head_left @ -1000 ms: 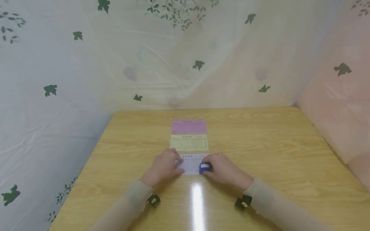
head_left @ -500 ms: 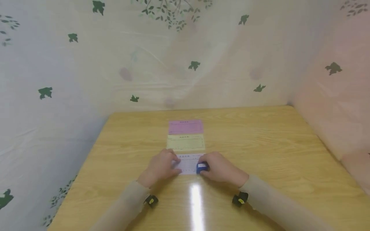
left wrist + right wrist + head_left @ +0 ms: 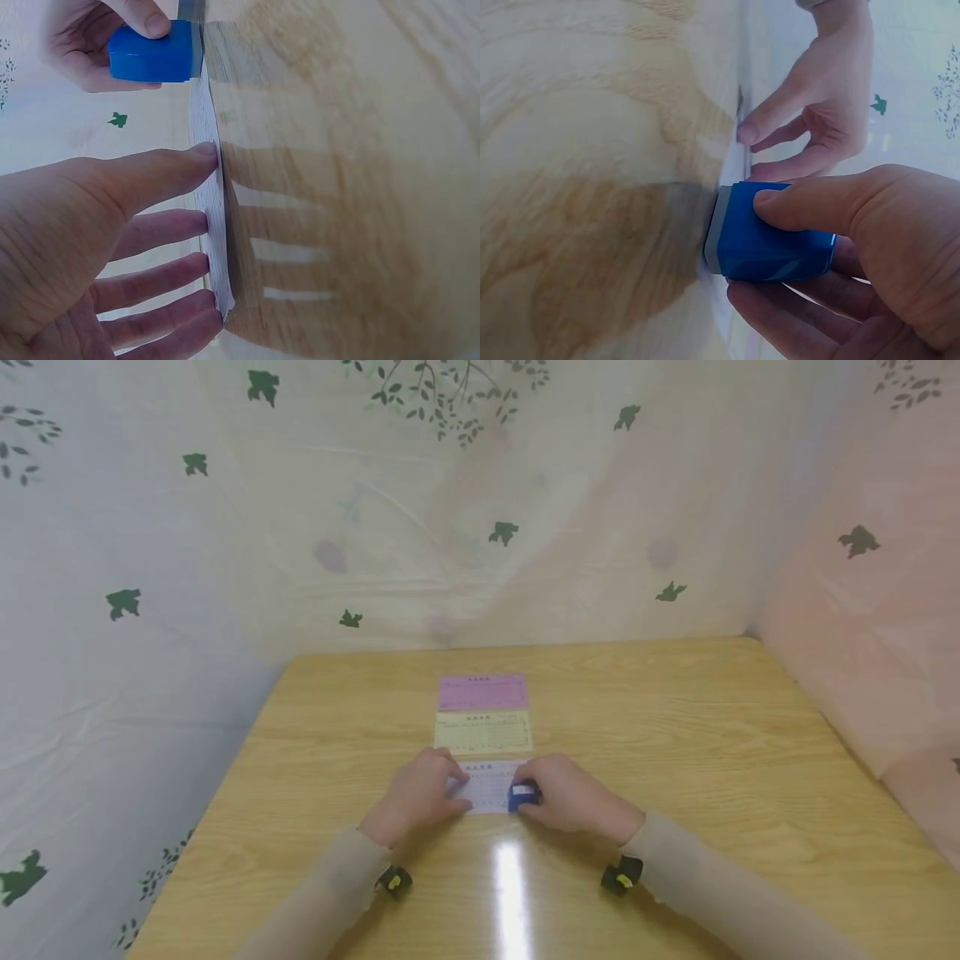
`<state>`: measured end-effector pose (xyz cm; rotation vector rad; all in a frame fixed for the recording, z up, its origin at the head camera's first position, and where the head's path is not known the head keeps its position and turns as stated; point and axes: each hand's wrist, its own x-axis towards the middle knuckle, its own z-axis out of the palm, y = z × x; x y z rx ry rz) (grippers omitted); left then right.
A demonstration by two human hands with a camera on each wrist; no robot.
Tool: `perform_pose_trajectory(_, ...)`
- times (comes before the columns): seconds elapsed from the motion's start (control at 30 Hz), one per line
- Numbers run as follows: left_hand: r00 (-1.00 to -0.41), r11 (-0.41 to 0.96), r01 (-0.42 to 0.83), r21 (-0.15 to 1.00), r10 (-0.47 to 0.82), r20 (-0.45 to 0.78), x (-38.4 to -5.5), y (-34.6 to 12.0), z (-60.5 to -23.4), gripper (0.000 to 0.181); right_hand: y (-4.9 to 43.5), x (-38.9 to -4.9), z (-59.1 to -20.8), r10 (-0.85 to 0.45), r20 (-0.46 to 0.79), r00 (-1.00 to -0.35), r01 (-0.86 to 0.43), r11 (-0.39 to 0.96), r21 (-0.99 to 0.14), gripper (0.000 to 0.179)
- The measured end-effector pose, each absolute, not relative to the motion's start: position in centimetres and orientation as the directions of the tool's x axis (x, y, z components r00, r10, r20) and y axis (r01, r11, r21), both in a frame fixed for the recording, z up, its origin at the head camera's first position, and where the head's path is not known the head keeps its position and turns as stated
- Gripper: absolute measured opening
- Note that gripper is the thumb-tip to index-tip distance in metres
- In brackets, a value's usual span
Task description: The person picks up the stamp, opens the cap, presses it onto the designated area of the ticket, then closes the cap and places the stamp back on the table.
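A white printed slip (image 3: 489,787) lies on the wooden table, nearest of three slips in a column. My left hand (image 3: 420,791) rests its fingertips on the slip's left part, fingers spread and fairly straight, as the left wrist view shows. My right hand (image 3: 573,799) grips a blue self-inking stamp (image 3: 776,232) between thumb and fingers. The stamp stands upright on the slip's right end, its grey base (image 3: 718,231) down against the paper. What lies under that base is hidden.
Beyond the white slip lie a yellow slip (image 3: 483,732) and a pink slip (image 3: 483,692), both printed. The wooden table (image 3: 660,718) ends at a pale curtain (image 3: 420,527) with leaf prints behind and at the sides.
The whole head view shifts slightly left. Both hands, the stamp and the slips keep their places relative to one another.
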<state>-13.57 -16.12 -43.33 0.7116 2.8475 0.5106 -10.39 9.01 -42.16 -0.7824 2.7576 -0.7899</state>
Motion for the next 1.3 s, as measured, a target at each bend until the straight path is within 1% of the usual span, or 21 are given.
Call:
perform_pose_trajectory(0.23,-0.872,0.824,0.431,0.368,0.485,-0.064,-13.4,-16.5,-43.5,0.039,8.9,-10.0,-41.5,-0.505,-0.035,-0.863,-0.400,0.723,-0.563,0.022)
perform_pose_trajectory(0.47,-0.872,0.822,0.445,0.355,0.488,-0.038,-13.3,-16.5,-43.7,0.040,9.2,-10.0,-40.6,-0.528,0.021,-0.849,-0.433,0.671,-0.602,0.020)
perform_pose_trajectory(0.67,-0.875,0.826,0.439,0.354,0.482,-0.040,-13.3,-16.5,-43.6,0.041,10.0,-10.1,-39.5,-0.508,0.020,-0.861,-0.401,0.654,-0.642,0.019)
perform_pose_trajectory(0.93,-0.878,0.827,0.428,0.364,0.476,-0.049,-13.4,-16.2,-43.4,0.041,11.6,-10.4,-38.1,-0.495,0.081,-0.865,-0.429,0.647,-0.630,0.018)
perform_pose_trajectory(1.1,-0.882,0.817,0.406,0.411,0.467,-0.057,-13.8,-16.0,-42.9,0.039,13.3,-10.8,-37.7,-0.465,0.110,-0.878,-0.416,0.629,-0.657,0.018)
perform_pose_trajectory(1.2,-0.882,0.808,0.401,0.431,0.467,-0.056,-14.0,-16.1,-42.6,0.037,14.4,-11.0,-37.5,-0.451,0.117,-0.885,-0.412,0.639,-0.649,0.018)
perform_pose_trajectory(1.3,-0.881,0.813,0.411,0.413,0.470,-0.050,-14.2,-16.0,-42.5,0.036,15.2,-11.1,-37.2,-0.438,0.123,-0.890,-0.409,0.651,-0.640,0.018)
